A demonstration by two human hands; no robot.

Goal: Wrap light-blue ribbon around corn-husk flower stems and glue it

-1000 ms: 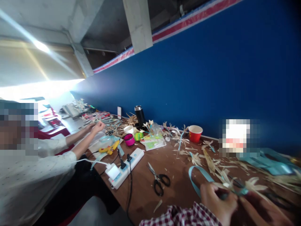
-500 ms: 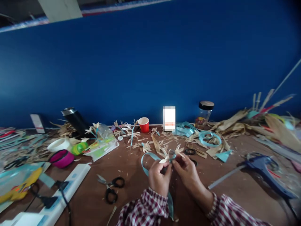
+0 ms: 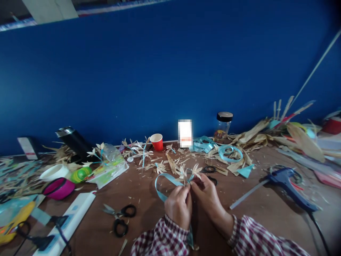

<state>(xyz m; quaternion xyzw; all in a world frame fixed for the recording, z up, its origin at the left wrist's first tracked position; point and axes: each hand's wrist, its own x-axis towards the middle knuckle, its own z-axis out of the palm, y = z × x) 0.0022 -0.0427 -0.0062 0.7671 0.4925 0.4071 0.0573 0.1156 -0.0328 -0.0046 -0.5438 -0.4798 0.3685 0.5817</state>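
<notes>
Well to the left of the red paper cup (image 3: 157,144), on the near side, lies a white power strip (image 3: 73,217). Scissors (image 3: 119,217) lie nearer than the cup, to its left. In front of the cup, a blue ribbon (image 3: 157,186) loops beside the left hand (image 3: 178,206), its curled fingers pinching the pale flowers (image 3: 196,171), nearer than the cup and to its right. The right hand (image 3: 209,197), fingers bent, also grips them. Far right of the cup lies a blue glue gun (image 3: 289,188).

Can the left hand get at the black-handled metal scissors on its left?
Probably yes: nothing covers the scissors and no object stands between, though the left hand is pinching a pale petalled flower.
</notes>
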